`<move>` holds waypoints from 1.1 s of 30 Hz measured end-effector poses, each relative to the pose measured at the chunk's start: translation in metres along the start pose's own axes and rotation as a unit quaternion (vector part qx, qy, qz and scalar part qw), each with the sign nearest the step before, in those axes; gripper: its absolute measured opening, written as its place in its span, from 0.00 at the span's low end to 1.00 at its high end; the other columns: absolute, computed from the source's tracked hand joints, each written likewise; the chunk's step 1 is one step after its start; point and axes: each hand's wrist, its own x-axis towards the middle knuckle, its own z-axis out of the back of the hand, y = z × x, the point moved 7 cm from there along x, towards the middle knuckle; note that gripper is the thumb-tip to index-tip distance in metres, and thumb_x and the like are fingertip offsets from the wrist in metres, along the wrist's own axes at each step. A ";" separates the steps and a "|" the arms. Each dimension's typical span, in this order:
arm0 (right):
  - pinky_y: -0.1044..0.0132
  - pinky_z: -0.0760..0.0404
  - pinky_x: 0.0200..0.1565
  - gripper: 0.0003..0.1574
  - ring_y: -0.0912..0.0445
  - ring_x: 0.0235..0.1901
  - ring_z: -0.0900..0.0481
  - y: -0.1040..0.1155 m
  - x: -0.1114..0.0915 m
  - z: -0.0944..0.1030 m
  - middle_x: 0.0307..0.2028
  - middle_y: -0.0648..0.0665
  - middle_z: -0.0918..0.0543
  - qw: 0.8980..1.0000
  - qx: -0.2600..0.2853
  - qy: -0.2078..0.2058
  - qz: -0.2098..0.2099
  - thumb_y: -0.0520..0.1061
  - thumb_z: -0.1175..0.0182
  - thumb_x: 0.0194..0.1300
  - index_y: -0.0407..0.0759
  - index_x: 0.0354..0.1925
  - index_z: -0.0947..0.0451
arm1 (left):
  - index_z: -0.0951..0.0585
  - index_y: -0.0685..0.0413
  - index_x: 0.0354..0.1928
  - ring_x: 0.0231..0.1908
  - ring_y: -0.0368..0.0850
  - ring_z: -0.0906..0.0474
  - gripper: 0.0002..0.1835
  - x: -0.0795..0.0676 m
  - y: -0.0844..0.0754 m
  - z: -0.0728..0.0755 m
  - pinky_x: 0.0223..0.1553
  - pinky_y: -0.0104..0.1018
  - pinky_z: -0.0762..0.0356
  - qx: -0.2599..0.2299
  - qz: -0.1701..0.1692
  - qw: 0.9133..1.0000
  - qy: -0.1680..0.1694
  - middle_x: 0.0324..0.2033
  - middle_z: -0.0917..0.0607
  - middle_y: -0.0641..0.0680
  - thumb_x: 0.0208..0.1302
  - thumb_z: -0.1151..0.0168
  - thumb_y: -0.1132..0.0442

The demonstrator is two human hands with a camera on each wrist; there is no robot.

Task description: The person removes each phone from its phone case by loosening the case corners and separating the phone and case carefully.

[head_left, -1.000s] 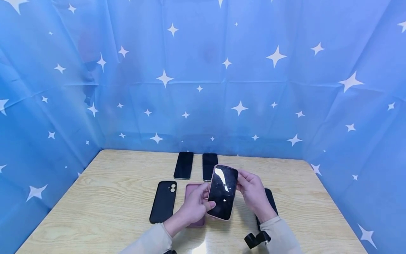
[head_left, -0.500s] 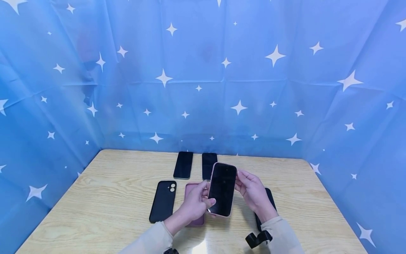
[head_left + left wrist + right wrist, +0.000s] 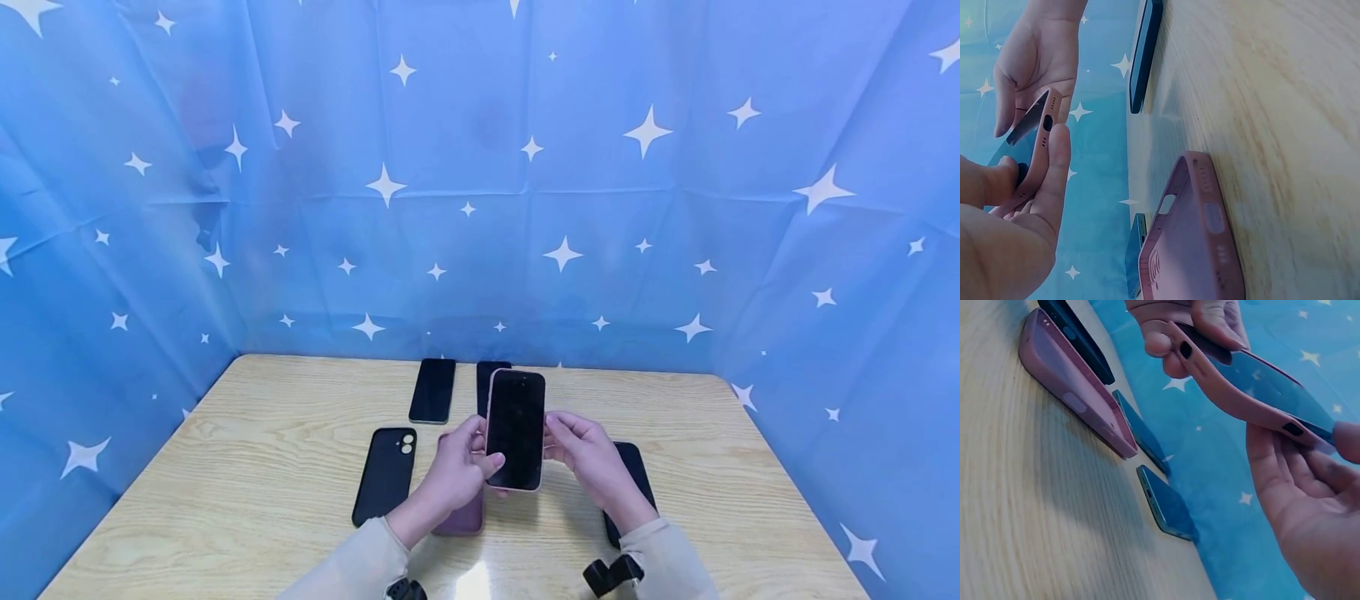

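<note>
A black-screened phone (image 3: 516, 429) in a pink case is held up above the table. My left hand (image 3: 453, 473) grips its lower left part, thumb over the screen's edge and fingers under the back. At the opposite long edge, my right hand (image 3: 588, 460) holds the phone between thumb and fingers; in the right wrist view its fingers (image 3: 1266, 456) lie beneath the case. That case's side bows away from the phone (image 3: 1279, 387) there, leaving a gap. A second pink case (image 3: 1191, 256) lies hollow side up on the table, partly behind my left hand in the head view.
A black case (image 3: 385, 477) with camera holes lies left of the hands. Two dark phones (image 3: 432, 390) lie toward the table's back, one partly covered by the held phone. Under my right forearm is a dark phone-shaped thing (image 3: 634, 479). A starry blue curtain (image 3: 480, 167) surrounds the table.
The held phone has risen and shifted slightly left, with both hands moving along. Its screen has turned, so the bright reflection on it has gone.
</note>
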 end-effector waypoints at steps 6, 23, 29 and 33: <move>0.65 0.17 0.54 0.31 0.53 0.43 0.13 -0.004 -0.005 -0.004 0.47 0.40 0.12 0.998 -0.052 0.029 -0.015 0.48 0.47 0.81 0.23 0.66 0.30 | 0.29 0.66 0.47 0.43 0.57 0.12 0.11 0.002 -0.001 0.004 0.35 0.54 0.11 -0.001 -0.003 1.000 -0.014 0.44 0.13 0.68 0.67 0.40 0.80; 0.62 0.12 0.41 0.20 0.56 0.30 0.13 -0.011 -0.014 -0.015 0.31 0.40 0.12 0.998 -0.059 -0.005 0.008 0.40 0.40 0.75 0.19 0.51 0.24 | 0.29 0.68 0.48 0.46 0.62 0.13 0.11 0.008 -0.004 0.009 0.36 0.64 0.14 -0.036 -0.012 0.998 -0.049 0.48 0.14 0.71 0.68 0.43 0.81; 0.63 0.12 0.41 0.20 0.56 0.28 0.13 -0.012 -0.019 -0.014 0.31 0.38 0.12 0.996 -0.040 -0.080 -0.011 0.39 0.37 0.73 0.20 0.52 0.22 | 0.29 0.68 0.48 0.46 0.62 0.13 0.10 0.009 -0.004 0.009 0.35 0.61 0.13 -0.040 -0.014 0.998 -0.056 0.47 0.14 0.71 0.68 0.43 0.81; 0.63 0.12 0.41 0.18 0.55 0.29 0.13 -0.010 -0.022 -0.014 0.32 0.34 0.13 0.994 -0.032 -0.109 0.001 0.36 0.38 0.72 0.20 0.52 0.20 | 0.28 0.69 0.49 0.46 0.64 0.13 0.11 0.008 -0.007 0.008 0.34 0.56 0.11 -0.034 -0.023 0.997 -0.060 0.47 0.14 0.71 0.68 0.43 0.81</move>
